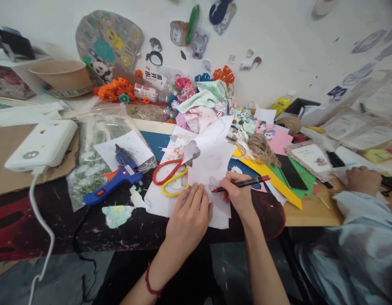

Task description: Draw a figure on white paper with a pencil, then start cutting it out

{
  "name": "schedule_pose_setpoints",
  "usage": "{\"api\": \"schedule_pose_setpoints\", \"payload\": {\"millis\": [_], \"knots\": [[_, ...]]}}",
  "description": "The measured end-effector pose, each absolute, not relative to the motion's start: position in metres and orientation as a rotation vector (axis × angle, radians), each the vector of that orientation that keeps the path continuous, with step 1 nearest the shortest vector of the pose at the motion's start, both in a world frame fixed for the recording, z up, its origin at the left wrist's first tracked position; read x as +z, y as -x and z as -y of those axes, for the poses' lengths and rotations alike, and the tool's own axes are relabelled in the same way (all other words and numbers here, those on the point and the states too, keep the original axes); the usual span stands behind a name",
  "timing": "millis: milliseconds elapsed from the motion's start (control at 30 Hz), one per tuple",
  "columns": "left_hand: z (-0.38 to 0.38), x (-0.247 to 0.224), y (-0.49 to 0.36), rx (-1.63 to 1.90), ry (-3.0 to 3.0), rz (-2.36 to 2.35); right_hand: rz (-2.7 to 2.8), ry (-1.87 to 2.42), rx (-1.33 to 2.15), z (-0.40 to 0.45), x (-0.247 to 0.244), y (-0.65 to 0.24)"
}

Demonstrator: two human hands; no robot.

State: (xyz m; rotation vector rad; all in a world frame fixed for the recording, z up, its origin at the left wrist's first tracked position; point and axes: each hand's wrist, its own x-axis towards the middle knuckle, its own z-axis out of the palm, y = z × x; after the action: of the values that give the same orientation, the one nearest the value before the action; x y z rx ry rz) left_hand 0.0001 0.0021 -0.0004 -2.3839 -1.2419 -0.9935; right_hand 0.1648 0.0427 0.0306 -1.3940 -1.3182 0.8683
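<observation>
Two bare hands at a table (142, 231), described from near to far. Left hand (191, 216): laid palm down on the lower left of a white sheet (204, 169), fingers extended and lightly spread, with only slight gaps. Right hand (237, 192): thumb and fingers pinched round a red-and-black pencil (247, 183), its red tip at the sheet beside a small grey shape (212, 183). For a clean line, the left palm should press evenly and close to the mark without covering it; the pencil's low slant suits light, short strokes, whereas hard pressure could drag the loose paper or make the line waver. Other sheets beneath may slide, so steady pressure matters more than force.

Position of the sheet: under the left fingertips and the pencil tip, its greater part extending beyond both hands. Faint outlines lie on it past the tip. A grey cutout (191, 152) overlaps its left edge, farther off than the left hand; red and yellow loops (166, 188), probably scissor handles, lie just left of the sheet. Farther left rests a blue glue gun (128, 174); beyond the sheet, at right, a ball of twine (262, 148).
</observation>
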Motion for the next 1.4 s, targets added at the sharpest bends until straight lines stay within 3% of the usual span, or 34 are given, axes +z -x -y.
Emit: {"api": "schedule_pose_setpoints", "payload": {"millis": [1400], "knots": [[-0.0027,-0.0021,-0.0006,-1.005,2.375,1.238,1.325,1.374,0.865,-0.0424,0.0287,-0.1652]]}}
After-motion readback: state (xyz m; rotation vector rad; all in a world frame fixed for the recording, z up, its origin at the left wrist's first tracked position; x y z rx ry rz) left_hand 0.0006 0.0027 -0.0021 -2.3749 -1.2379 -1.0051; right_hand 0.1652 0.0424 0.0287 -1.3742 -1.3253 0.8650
